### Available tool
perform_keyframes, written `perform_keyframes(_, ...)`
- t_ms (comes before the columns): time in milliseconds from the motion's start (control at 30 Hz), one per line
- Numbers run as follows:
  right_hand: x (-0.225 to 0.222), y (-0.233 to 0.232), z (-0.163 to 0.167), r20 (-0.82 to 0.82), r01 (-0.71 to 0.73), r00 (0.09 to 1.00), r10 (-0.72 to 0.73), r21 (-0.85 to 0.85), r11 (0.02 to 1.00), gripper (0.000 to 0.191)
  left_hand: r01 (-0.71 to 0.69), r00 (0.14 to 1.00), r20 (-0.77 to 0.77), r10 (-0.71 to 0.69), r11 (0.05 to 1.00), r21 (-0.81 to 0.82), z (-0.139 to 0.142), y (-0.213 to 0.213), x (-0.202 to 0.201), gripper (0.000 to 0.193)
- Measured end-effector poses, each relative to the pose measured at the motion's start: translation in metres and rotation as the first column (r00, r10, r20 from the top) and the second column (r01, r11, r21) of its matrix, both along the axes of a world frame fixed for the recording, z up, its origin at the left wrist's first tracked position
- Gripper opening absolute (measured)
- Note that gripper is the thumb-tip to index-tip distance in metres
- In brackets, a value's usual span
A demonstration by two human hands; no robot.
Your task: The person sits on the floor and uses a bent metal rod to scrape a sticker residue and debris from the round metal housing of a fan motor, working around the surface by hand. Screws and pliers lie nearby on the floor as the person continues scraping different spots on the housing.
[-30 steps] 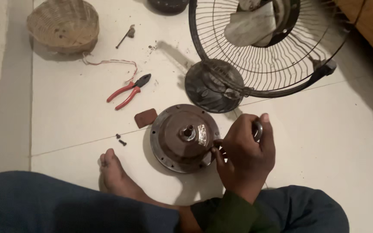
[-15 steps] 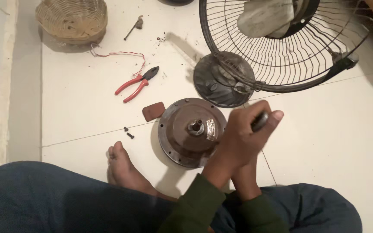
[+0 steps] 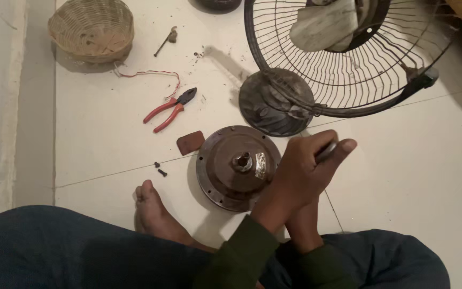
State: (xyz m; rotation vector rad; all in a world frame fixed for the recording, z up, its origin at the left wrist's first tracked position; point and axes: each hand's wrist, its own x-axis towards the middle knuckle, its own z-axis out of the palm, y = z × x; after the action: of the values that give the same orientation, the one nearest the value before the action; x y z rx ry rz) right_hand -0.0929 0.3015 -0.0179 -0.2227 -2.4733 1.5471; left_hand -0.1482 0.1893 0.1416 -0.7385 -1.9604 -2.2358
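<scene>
**Q:** What've you got in your hands rn?

**Me:** Left hand (image 3: 306, 174) is wrapped round a slim metal tool (image 3: 327, 152), prob a screwdriver, at the right rim of the fan motor housing (image 3: 237, 167). My right hand's tucked under it, can't tell its grip.

**Q:** Risks?

**Me:** Imo the tool slips off the rim. Also the two loose screws (image 3: 159, 169) left of the housing sit near my foot (image 3: 153, 208), so one nudge and they roll away.

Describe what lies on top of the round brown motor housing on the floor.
On the motor housing a short shaft sticks up beside a shiny patch. The left hand covers its right edge; the right hand is hidden beneath.
</scene>
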Motion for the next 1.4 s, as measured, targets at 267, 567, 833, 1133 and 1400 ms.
perform_keyframes(267, 0.003, 0.014, -0.022, -0.096, -0.261, 0.961, 0.258, -0.619, 0.741, 0.035, -0.181, 0.98, -0.086, 0.178, 0.983, -0.027, 0.001, 0.013, 0.025, 0.045)
perform_keyframes(567, 0.015, -0.008, 0.007, 0.001, -0.082, 0.996, 0.085, -0.265, 0.961, 0.026, -0.421, 0.907, 0.018, 0.421, 0.907, -0.016, 0.0, 0.026, 0.002, 0.048)
perform_keyframes(833, 0.005, -0.033, 0.036, 0.019, 0.093, 0.994, -0.107, 0.371, 0.924, 0.017, -0.38, 0.925, -0.021, 0.38, 0.924, -0.038, -0.004, 0.029, 0.047, 0.031)
perform_keyframes(1133, -0.006, -0.018, 0.043, -0.075, 0.019, 0.997, -0.001, 0.238, 0.971, 0.011, 0.536, 0.843, -0.12, -0.524, 0.8, 0.27, -0.006, 0.012, -0.047, 0.037)
perform_keyframes(1400, -0.018, -0.012, 0.028, -0.099, 0.029, 0.995, 0.024, 0.496, 0.868, 0.013, 0.58, 0.781, 0.157, -0.604, 0.796, 0.174, -0.01, 0.014, -0.051, 0.039)
